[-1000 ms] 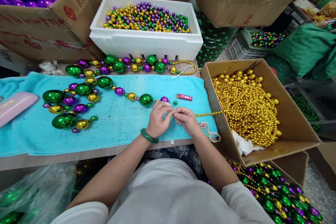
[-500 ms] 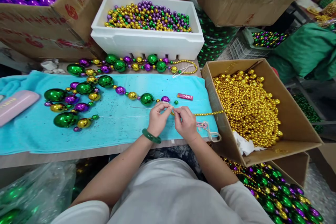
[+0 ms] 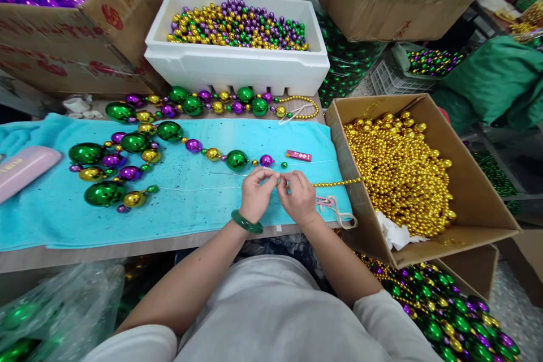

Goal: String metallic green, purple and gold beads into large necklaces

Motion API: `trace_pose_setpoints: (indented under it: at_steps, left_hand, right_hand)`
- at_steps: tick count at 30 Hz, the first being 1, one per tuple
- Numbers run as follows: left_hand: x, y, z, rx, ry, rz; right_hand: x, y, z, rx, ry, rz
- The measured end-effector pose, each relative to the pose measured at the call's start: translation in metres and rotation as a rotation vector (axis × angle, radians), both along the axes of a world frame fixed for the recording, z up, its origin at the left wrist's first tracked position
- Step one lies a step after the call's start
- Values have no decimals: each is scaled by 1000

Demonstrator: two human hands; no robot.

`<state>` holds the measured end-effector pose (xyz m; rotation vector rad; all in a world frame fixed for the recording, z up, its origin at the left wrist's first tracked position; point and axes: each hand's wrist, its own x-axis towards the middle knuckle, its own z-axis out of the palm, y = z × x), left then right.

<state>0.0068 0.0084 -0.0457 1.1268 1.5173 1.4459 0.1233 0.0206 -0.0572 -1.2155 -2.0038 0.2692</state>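
My left hand (image 3: 257, 192), with a green bangle (image 3: 246, 222) at the wrist, is closed in a pinch. Fingertip to fingertip with it, my right hand (image 3: 298, 195) pinches too. Between them shows the end of a gold bead chain (image 3: 337, 183), which runs out past my right hand to the carton. The exact grip and any thread there are too small to make out. Just beyond my fingers lie a green bead (image 3: 284, 164) and a purple bead (image 3: 266, 160). Leftward, a necklace of large green, purple and gold beads (image 3: 136, 142) curves over the blue towel (image 3: 190, 212).
A carton (image 3: 479, 203) of gold bead chains (image 3: 394, 175) stands right. Behind the towel are a finished-looking bead strand (image 3: 193, 105) and a white foam box (image 3: 237, 70) of loose beads. A red lighter-sized packet (image 3: 298, 155), pink scissors (image 3: 326, 201) and a pink case (image 3: 27, 172) lie around.
My hands stay pinched together at nearly the same spot. The right fingers have shifted slightly left, closer to the left fingertips. The beads on the towel lie as before.
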Motion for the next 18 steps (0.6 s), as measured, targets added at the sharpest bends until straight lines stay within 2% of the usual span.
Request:
trace_pose_setpoints:
  at_steps: [6,13,16,18]
  left_hand:
    - [-9,-2,1,-2,91,-80]
    - [-12,-2,7,49,205,-171]
    - [-16,-3,7,3,164,-207]
    - [-24,-5,5,-68,112,-187]
  right_hand:
    - [9,14,7,41,58,-74]
    - [14,20,9,10,-14,-109]
    - [21,20,16,-51,-93,-37]
    - [35,20,26,-141,-214,27]
